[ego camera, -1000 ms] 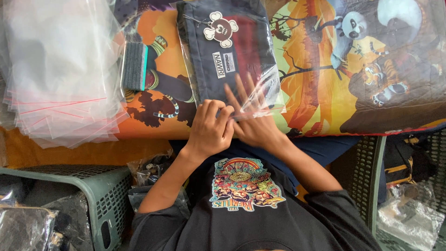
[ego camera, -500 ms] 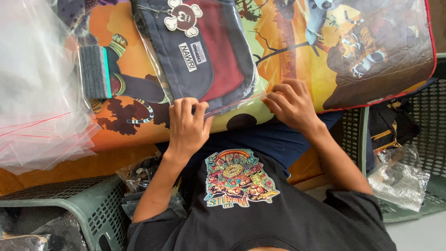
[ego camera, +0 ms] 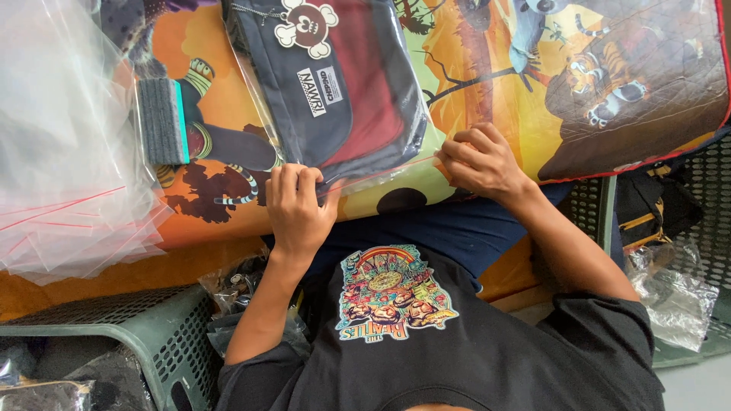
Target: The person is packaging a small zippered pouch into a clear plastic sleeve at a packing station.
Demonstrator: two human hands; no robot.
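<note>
Both hands pinch the near edge of the clear bag [ego camera: 335, 99]: left hand [ego camera: 295, 207] at its left corner, right hand [ego camera: 480, 161] at its right.

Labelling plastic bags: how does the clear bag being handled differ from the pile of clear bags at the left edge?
The clear zip bag under the hands holds a dark grey and red fabric bag; the stacked clear bags look empty. The first lies single, pinched by left hand and right hand; the stack lies untouched. Both show red seal lines.
</note>
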